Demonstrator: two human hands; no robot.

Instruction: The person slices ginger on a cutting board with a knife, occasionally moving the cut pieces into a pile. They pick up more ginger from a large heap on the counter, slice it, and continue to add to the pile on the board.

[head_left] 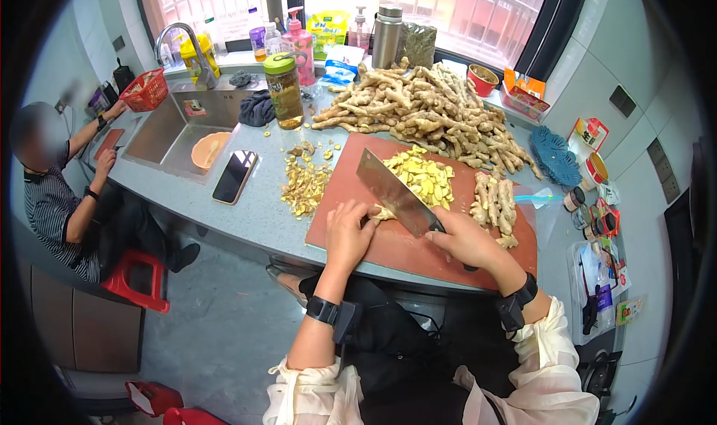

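My right hand (pixel 464 238) is closed round the handle of a broad cleaver (pixel 396 191), its blade slanting up and left over the brown cutting board (pixel 340 172). Under the fingers of my left hand (pixel 349 232) a piece of ginger (pixel 384 213) is pinned to the board, close to the blade's side. Yellow ginger slices (pixel 422 175) lie heaped behind the cleaver. To their right are several whole ginger roots (pixel 493 201) on the board. Scraps and small ginger trimmings (pixel 305 186) are scattered on the counter left of the board.
A large pile of ginger (pixel 437 107) covers the counter behind the board. Left of it stand a green-lidded jar (pixel 283 92), a phone (pixel 235 177) and the sink (pixel 153 137). Jars (pixel 581 216) line the right side. Another person (pixel 63 193) sits at the far left.
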